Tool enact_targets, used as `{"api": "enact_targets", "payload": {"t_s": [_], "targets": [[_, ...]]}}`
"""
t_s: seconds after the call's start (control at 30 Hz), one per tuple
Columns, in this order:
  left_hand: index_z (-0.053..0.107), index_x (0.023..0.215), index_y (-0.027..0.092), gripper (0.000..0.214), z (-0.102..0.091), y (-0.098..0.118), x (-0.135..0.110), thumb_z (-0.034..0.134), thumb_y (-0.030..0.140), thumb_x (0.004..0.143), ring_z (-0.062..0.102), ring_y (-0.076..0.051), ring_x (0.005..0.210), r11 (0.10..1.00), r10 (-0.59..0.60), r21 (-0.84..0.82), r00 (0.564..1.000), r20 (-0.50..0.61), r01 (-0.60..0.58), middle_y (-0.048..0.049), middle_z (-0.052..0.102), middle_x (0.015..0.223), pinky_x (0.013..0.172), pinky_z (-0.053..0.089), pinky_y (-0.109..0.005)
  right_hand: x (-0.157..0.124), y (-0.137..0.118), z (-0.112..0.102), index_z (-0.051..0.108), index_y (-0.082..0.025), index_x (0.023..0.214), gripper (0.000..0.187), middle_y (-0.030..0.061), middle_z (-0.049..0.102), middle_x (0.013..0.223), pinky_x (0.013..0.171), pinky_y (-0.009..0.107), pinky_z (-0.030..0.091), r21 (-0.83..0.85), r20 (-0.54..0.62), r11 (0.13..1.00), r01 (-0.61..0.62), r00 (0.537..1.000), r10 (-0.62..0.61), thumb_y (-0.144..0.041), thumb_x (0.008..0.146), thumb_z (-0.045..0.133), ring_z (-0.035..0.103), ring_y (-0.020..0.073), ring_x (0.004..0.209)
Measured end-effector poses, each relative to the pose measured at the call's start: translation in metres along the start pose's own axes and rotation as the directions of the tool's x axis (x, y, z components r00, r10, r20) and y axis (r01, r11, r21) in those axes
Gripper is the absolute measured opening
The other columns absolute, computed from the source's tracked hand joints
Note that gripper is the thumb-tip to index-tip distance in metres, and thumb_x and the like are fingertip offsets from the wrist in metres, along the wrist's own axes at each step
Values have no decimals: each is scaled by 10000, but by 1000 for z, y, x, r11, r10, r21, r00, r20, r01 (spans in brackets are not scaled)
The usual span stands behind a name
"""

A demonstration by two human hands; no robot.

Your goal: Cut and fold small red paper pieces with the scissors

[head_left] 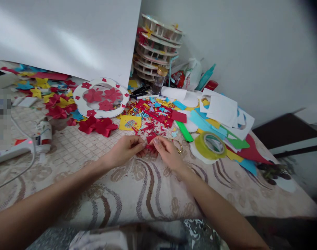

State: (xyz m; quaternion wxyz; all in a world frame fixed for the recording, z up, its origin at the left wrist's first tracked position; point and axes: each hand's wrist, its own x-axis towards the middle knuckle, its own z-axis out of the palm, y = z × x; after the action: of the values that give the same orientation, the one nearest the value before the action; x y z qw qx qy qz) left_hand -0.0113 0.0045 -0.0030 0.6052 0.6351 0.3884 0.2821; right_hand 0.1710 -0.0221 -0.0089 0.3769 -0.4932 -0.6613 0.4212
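Note:
My left hand [126, 150] and my right hand [166, 152] meet over the patterned tablecloth, and both pinch a small piece of red paper [150, 142] between their fingertips. Gold-handled scissors [177, 146] lie just behind my right hand. A heap of red, blue and yellow paper scraps [154, 113] sits straight ahead. Finished red paper flowers [97, 125] lie to the front left of it.
A roll of yellow-green tape [209, 146] sits right of my hands. A white ring with red flowers [101, 97] lies behind. A glue gun [40, 137] rests at left. White board [67, 34], stacked trays [157, 45] and coloured paper sheets [221, 118] fill the back.

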Motion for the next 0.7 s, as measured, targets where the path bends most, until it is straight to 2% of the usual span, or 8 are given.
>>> {"api": "enact_targets", "payload": {"t_s": [0.17, 0.37, 0.43, 0.6, 0.7], "targets": [[614, 764, 144, 287, 3, 5, -3, 547, 421, 795, 586, -128, 624, 998, 30, 51, 999, 15, -30, -24, 643, 687, 614, 484, -245, 2, 2, 0, 497, -207, 751, 260, -29, 486, 627, 501, 234, 356, 53, 99, 998, -21, 995, 16, -434, 875, 470, 454, 107, 545], [591, 722, 145, 277, 3, 5, -4, 521, 395, 818, 543, -108, 592, 990, 105, 100, 994, -7, -103, -3, 601, 637, 579, 450, -220, 2, -3, -1, 474, -201, 739, 210, -36, 422, 644, 541, 236, 330, 43, 106, 995, 88, 990, -92, -340, 894, 450, 396, 105, 581], [589, 722, 143, 297, 3, 3, -2, 528, 421, 809, 556, -109, 598, 996, 83, 37, 996, -9, -83, -4, 608, 646, 592, 461, -226, 3, -3, 0, 473, -200, 742, 208, -34, 429, 646, 551, 235, 338, 53, 80, 994, 95, 992, -99, -336, 897, 444, 399, 107, 587], [601, 770, 119, 365, 2, -2, 1, 544, 479, 784, 591, -115, 621, 991, -69, -114, 997, 28, 72, -33, 648, 706, 619, 481, -245, 3, 2, 2, 484, -197, 755, 205, -33, 444, 638, 548, 237, 357, 47, 44, 998, 53, 998, -55, -348, 891, 456, 418, 107, 574], [597, 739, 122, 329, 1, -2, 1, 600, 450, 756, 570, -100, 585, 994, -54, -93, 999, 4, 54, -11, 629, 659, 592, 469, -229, 2, 3, 2, 496, -196, 753, 203, -29, 469, 643, 555, 240, 368, 31, 46, 998, 59, 997, -60, -343, 889, 465, 441, 108, 581]]}}
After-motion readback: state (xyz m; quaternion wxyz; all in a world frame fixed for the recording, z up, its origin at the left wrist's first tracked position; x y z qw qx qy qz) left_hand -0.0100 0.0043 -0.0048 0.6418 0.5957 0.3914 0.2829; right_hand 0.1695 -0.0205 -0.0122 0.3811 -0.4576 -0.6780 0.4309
